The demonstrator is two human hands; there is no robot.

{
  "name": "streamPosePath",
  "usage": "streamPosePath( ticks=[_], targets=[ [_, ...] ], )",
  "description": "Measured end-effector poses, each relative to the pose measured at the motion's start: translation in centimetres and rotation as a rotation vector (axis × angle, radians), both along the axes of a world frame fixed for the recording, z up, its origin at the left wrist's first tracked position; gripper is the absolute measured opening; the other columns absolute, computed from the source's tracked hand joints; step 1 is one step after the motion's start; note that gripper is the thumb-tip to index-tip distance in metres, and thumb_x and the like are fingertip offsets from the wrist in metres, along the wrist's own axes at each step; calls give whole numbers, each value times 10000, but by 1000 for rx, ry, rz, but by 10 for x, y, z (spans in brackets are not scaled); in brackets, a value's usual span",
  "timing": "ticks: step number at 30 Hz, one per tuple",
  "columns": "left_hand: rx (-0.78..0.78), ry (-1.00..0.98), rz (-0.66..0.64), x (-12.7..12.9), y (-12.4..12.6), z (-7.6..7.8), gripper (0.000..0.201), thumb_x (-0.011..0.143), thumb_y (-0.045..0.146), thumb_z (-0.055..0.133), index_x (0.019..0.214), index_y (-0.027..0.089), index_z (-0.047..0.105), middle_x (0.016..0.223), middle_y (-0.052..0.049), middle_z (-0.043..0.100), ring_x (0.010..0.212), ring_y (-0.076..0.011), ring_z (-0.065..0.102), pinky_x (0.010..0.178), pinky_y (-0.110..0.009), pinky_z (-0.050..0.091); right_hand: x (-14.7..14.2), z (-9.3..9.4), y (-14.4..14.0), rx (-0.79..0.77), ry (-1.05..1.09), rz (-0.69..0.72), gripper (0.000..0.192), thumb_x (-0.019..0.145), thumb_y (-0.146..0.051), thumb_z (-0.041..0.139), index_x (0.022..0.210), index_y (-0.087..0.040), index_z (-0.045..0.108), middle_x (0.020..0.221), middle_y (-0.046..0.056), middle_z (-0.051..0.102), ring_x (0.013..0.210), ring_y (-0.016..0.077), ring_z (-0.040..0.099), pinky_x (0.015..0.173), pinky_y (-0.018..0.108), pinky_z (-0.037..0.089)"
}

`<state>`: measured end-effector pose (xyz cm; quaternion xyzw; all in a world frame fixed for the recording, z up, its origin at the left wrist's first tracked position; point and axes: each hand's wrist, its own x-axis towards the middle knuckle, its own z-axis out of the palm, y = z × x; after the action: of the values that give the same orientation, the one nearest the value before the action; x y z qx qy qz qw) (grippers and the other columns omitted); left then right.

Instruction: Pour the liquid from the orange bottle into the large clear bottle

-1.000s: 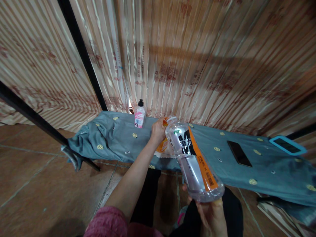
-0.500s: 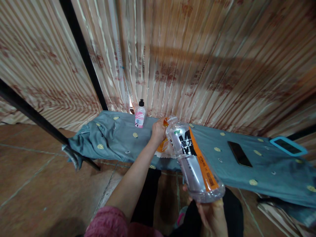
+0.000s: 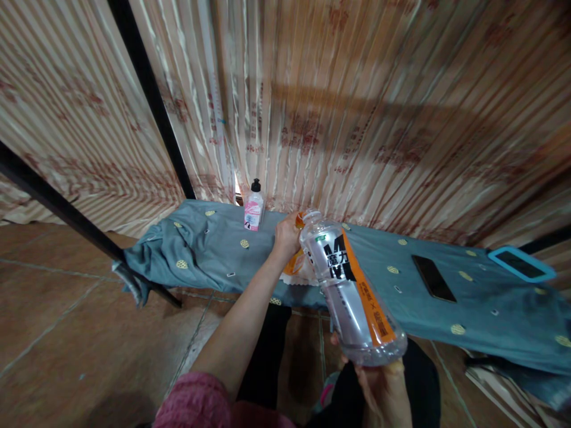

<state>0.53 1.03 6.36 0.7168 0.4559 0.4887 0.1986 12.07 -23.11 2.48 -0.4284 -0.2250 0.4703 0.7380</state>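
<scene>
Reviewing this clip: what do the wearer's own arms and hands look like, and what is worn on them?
Both hands are bare: no gloves, rings or watch show. The left hand ends a forearm bare up to a pushed-up pink knitted sleeve. Only the right hand shows at the bottom edge; its sleeve is out of view.

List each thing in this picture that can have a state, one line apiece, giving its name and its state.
clear bottle: tilted, neck away from the person, base held in the right hand.
left hand: closed at the bottle's neck, on something orange.
pink-labelled bottle: upright, black cap on.
black phone: flat, screen dark.
blue-cased device: flat, screen dark.
blue cloth: spread, bunched at its left end.
</scene>
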Motion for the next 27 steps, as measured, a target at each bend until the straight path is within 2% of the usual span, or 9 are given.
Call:
streamPosePath(
  ticks=[3,7,12,19,25,27],
  targets=[
    [-4,18,-1,0,0,0,226,822,339,549,811,159,685,776,-41,678,708,-157,590,654,-242,432,1,-2,-1,10,-14,9,364,654,-452,756,959,-283,650,835,60,759,560,254,694,410,332,533],
    [-4,15,-3,-1,0,0,238,824,351,545,826,158,684,778,-40,680,699,-153,583,656,-243,432,-1,4,1,4,-34,25,410,625,-473,766,949,-237,681,806,95,757,540,268,690,396,332,527],
    [-36,13,-1,0,-2,3,217,808,338,569,836,156,683,799,-40,691,705,-151,584,659,-239,431,-4,7,3,-16,14,-9,399,566,-462,806,893,-271,680,784,53,758,541,271,695,384,312,517],
    [-44,-4,1,-1,-4,4,226,805,349,571,833,156,685,788,-39,687,700,-149,581,659,-237,436,-1,3,1,-21,41,-31,370,594,-441,800,879,-272,637,764,25,759,542,216,691,379,250,500],
    [-32,-6,8,0,-2,2,239,820,348,558,857,149,685,805,-46,691,706,-149,585,661,-238,435,-1,5,2,-30,10,11,626,604,-423,792,1165,-284,550,696,13,735,539,241,684,451,342,547],
    [-32,3,8,0,-2,1,233,817,344,565,867,151,685,817,-48,694,710,-152,589,665,-242,435,-1,5,1,-45,11,0,621,614,-441,779,1169,-279,551,699,24,738,548,253,687,440,350,546]
  ],
)
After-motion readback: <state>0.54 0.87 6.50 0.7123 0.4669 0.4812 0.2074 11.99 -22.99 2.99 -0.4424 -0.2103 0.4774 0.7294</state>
